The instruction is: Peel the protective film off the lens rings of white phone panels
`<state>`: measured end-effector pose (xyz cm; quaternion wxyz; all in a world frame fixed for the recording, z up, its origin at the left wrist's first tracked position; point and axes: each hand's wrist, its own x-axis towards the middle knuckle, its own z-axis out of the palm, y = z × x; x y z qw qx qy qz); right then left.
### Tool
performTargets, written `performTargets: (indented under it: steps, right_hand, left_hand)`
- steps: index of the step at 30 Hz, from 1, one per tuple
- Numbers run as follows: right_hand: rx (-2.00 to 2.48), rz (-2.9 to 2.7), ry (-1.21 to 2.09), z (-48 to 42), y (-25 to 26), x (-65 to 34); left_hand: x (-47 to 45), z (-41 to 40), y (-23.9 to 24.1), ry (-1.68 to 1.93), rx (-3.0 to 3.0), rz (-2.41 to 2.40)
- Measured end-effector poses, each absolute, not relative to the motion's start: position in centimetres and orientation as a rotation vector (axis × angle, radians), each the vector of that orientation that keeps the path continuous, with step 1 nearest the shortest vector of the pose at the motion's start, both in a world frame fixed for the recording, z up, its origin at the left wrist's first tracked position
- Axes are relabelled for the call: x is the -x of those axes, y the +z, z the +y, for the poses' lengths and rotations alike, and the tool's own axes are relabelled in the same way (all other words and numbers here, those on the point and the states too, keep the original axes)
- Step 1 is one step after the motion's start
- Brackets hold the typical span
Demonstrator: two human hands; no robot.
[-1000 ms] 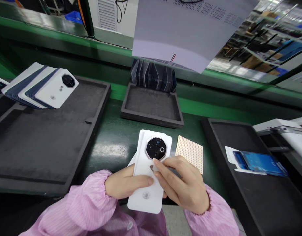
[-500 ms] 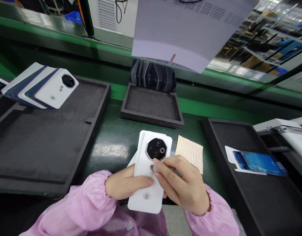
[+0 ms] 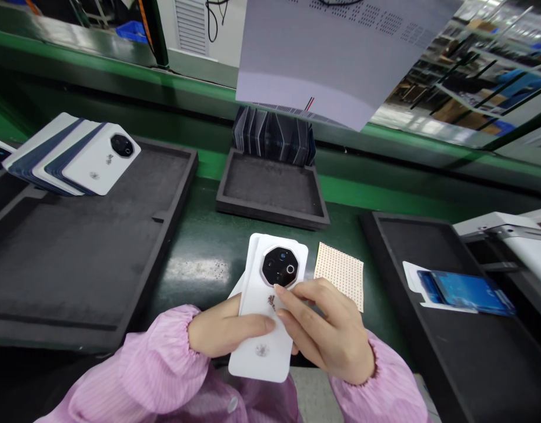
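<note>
My left hand (image 3: 230, 329) grips a white phone back panel (image 3: 248, 364), its thumb across the front and its other fingers mostly hidden behind. The panel has a dark octagonal camera area (image 3: 280, 267), reddish-brown characters below that and a grey round mark lower down. At least one more white sheet or panel shows behind its left edge. My right hand (image 3: 332, 329) rests over the panel's right side, index fingertip just under the camera area. Its thumb and index tips are apart, with nothing visible between them. Beside it lies a cream sheet of small red dots (image 3: 341, 273).
A large black tray (image 3: 176, 229) stands left, with stacked white panels (image 3: 100, 158) at its far end. Upright dark sheets (image 3: 274, 135) stand behind a small black tray (image 3: 270, 214). At right, another black tray (image 3: 468, 358) holds blue film-like pieces (image 3: 473, 291). Printed paper (image 3: 341, 70) hangs above.
</note>
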<state>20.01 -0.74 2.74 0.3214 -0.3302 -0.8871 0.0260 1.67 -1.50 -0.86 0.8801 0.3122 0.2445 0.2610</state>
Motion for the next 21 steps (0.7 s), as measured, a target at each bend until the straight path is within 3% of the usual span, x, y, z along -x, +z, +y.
performTargets:
  steps: [21]
  right_hand:
    - [0.890,-2.298,0.189,-0.77,2.99,-20.07]
  left_hand:
    - [-1.89,-1.34,-0.33,0.562,-0.646,0.504]
